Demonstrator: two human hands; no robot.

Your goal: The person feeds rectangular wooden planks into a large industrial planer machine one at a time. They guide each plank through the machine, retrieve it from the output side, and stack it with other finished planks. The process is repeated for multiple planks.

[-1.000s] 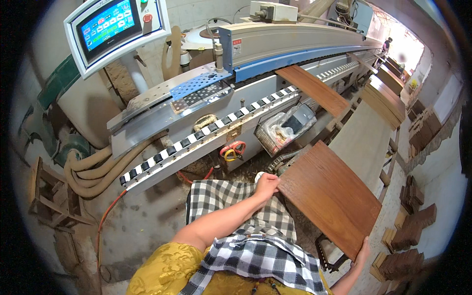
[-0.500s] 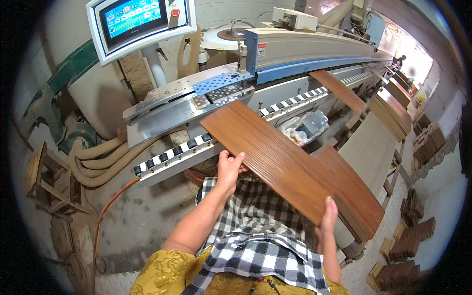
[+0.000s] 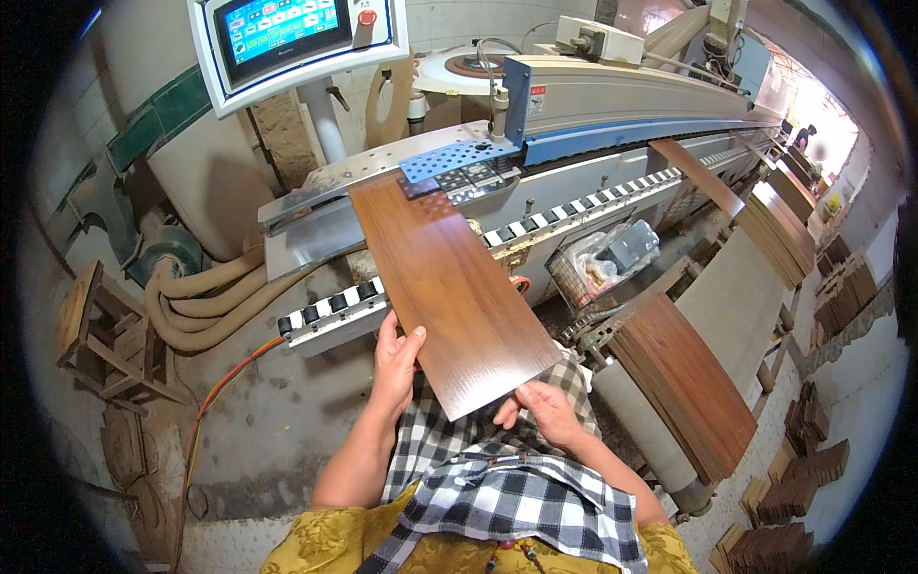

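Observation:
Both my hands hold one brown wood-grain board [image 3: 449,297]. My left hand [image 3: 394,368] grips its left long edge, thumb on top and fingers beneath. At the near right corner my right hand [image 3: 542,411] has its thumb on the edge, with the other fingers curled under. The board's far end rests at the metal infeed table [image 3: 306,239] of a long edge-working machine, beside a blue perforated plate [image 3: 457,159]. Part of the board lies over the black-and-white roller track [image 3: 335,304]. Right of my hands stands a stack of similar boards [image 3: 679,383].
A control screen [image 3: 282,36] with a red button stands at the far left. Another board [image 3: 698,176] lies farther along the machine. A crate [image 3: 602,263] holds plastic-wrapped items. Dust hoses [image 3: 201,316] and a wooden stool [image 3: 110,335] are at left; more board stacks [image 3: 813,421] at right.
The board has moved left off the stack and swung so that its far end reaches the infeed table. My right hand has moved left with it, to its near corner.

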